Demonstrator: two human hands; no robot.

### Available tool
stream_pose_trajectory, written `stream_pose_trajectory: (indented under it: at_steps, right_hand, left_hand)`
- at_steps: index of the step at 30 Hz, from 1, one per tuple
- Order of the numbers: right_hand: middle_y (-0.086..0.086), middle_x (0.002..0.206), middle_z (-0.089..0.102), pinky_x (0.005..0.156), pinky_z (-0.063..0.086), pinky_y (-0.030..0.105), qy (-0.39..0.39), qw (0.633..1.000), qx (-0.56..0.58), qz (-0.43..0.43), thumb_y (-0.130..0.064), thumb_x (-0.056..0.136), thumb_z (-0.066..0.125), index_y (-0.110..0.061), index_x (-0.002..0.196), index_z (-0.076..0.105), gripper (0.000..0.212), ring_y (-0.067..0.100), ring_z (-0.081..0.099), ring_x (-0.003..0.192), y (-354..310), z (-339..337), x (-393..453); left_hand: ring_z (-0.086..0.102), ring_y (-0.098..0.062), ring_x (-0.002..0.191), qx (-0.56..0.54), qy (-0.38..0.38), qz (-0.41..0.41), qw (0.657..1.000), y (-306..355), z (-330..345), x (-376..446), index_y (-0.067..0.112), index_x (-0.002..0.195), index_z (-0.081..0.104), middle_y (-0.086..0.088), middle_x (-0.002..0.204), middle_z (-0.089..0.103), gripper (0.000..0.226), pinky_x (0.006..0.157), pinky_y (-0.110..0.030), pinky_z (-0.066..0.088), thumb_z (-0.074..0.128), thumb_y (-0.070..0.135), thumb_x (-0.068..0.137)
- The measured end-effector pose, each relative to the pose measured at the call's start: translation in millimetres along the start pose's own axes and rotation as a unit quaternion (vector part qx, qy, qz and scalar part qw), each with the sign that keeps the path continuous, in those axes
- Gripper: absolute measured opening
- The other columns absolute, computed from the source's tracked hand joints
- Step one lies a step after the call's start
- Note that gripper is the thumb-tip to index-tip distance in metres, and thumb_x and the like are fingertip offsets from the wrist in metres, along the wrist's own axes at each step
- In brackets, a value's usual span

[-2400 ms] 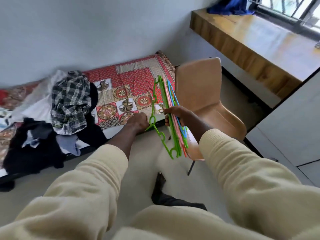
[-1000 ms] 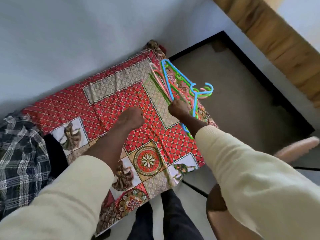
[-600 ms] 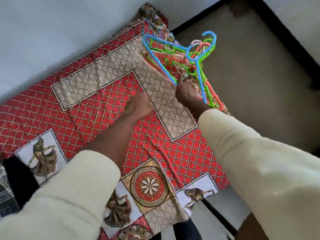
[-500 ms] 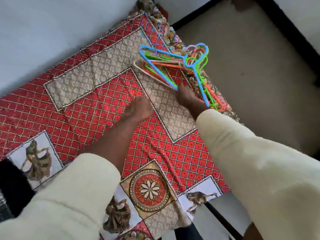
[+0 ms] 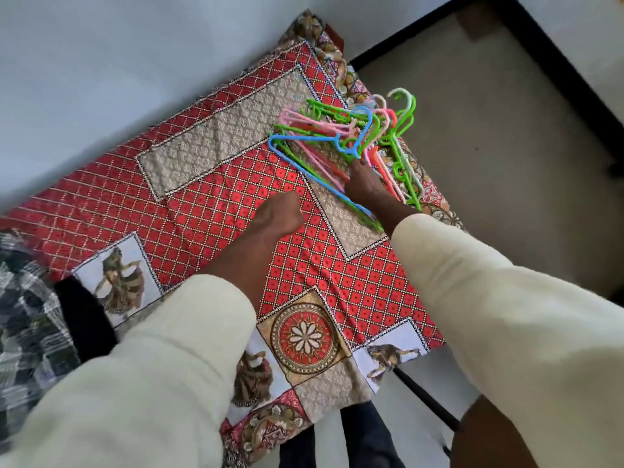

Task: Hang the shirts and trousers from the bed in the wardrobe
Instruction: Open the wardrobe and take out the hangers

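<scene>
Plastic hangers [image 5: 351, 143], blue, green, pink and orange, heaped on the bed [image 5: 209, 136] near its far right corner, beside the floor [image 5: 499, 136]. Hooks bunched toward the bed's right edge, some reaching just past it; long bars fanned out toward the left and near side, the blue one's long axis running diagonally from upper left to lower right, down to the right wrist. Right hand [image 5: 364, 184] laid on top of the heap, fingers [image 5: 358, 163] reaching forward among the bars; whether curled round any bar or just pressing, cannot tell, fingertips hidden from this angle. Left hand [image 5: 278, 216] apart from the hangers, curled loosely into a fist over the red diamond pattern of the bedspread, holding nothing visible; touching the cloth or just above it, cannot tell. Cream sleeves [image 5: 162, 366] on both arms. Checked shirt [image 5: 27, 319] and a dark garment [image 5: 84, 319] lying on the bed at the left edge of view, well apart from the hangers, blurred.
</scene>
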State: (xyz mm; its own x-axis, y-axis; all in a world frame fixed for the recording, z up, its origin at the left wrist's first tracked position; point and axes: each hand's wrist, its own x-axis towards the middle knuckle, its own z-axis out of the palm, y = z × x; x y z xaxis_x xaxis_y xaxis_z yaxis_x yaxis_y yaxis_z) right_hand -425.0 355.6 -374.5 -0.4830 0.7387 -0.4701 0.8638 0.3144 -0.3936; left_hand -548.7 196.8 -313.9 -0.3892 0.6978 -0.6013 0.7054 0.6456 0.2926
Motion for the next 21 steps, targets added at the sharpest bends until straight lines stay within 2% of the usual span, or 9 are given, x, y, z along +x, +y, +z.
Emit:
stream_pose_trajectory:
  at_steps: [2, 6, 8, 11, 14, 18, 21]
  right_hand:
    - [0.031, 0.126, 0.052, 0.09, 0.038, 0.04, 0.013, 1.0, -0.005, -0.022, 0.005, 0.085, 0.047, 0.01, 0.129, 0.044, 0.044, 0.043, 0.052, 0.117, -9, -10, -34]
    - [0.03, 0.13, 0.053, 0.091, 0.047, 0.045, 0.039, 0.999, 0.013, -0.025, 0.008, 0.081, 0.043, 0.001, 0.143, 0.038, 0.062, 0.045, 0.055, 0.114, -30, -27, -124]
    - [0.031, 0.126, 0.054, 0.088, 0.048, 0.047, 0.045, 0.999, 0.002, -0.029, 0.006, 0.081, 0.044, 0.004, 0.137, 0.043, 0.055, 0.046, 0.055, 0.112, -46, -31, -186]
    - [0.029, 0.121, 0.054, 0.083, 0.045, 0.044, 0.055, 0.997, -0.014, -0.053, 0.005, 0.085, 0.044, 0.006, 0.12, 0.051, 0.036, 0.043, 0.054, 0.11, -69, -31, -271]
    - [0.025, 0.12, 0.056, 0.082, 0.048, 0.046, 0.061, 0.993, -0.025, -0.102, 0.006, 0.085, 0.045, 0.005, 0.12, 0.051, 0.036, 0.041, 0.057, 0.106, -92, -25, -343]
    - [0.022, 0.122, 0.055, 0.077, 0.043, 0.038, 0.063, 0.987, -0.053, -0.141, 0.008, 0.086, 0.05, 0.003, 0.122, 0.05, 0.037, 0.037, 0.056, 0.105, -110, -6, -427]
    - [0.022, 0.124, 0.055, 0.083, 0.05, 0.043, 0.068, 0.983, -0.078, -0.149, 0.008, 0.084, 0.048, 0.003, 0.127, 0.049, 0.043, 0.038, 0.055, 0.106, -108, 13, -470]
  left_hand:
    - [0.064, -0.036, 0.1, 0.012, 0.009, 0.006, 1.0, -1, -10, -27, 0.005, 0.102, 0.067, -0.018, 0.108, 0.068, 0.022, 0.081, -0.038, 0.05, 0.057, 0.022, 0.091]
    - [0.064, -0.037, 0.097, 0.011, 0.031, 0.015, 0.999, -4, -28, -104, 0.004, 0.104, 0.066, -0.019, 0.107, 0.067, 0.021, 0.073, -0.036, 0.047, 0.055, 0.018, 0.091]
    - [0.063, -0.037, 0.096, 0.013, 0.049, 0.03, 0.998, -8, -34, -159, 0.002, 0.105, 0.064, -0.021, 0.107, 0.066, 0.021, 0.074, -0.038, 0.048, 0.053, 0.015, 0.092]
    - [0.063, -0.036, 0.101, 0.021, 0.072, 0.046, 0.996, -14, -34, -229, 0.006, 0.114, 0.063, -0.017, 0.111, 0.065, 0.025, 0.084, -0.041, 0.052, 0.052, 0.016, 0.094]
    - [0.063, -0.034, 0.099, 0.027, 0.072, 0.041, 0.996, -20, -28, -295, 0.006, 0.109, 0.061, -0.015, 0.109, 0.065, 0.02, 0.083, -0.041, 0.052, 0.053, 0.017, 0.094]
    - [0.063, -0.034, 0.101, 0.028, 0.092, 0.016, 0.995, -40, -4, -377, 0.006, 0.109, 0.06, -0.016, 0.11, 0.066, 0.019, 0.077, -0.036, 0.047, 0.054, 0.015, 0.094]
    - [0.064, -0.035, 0.102, 0.026, 0.109, 0.006, 0.994, -51, 19, -424, 0.005, 0.112, 0.062, -0.019, 0.115, 0.066, 0.022, 0.075, -0.036, 0.047, 0.055, 0.012, 0.092]
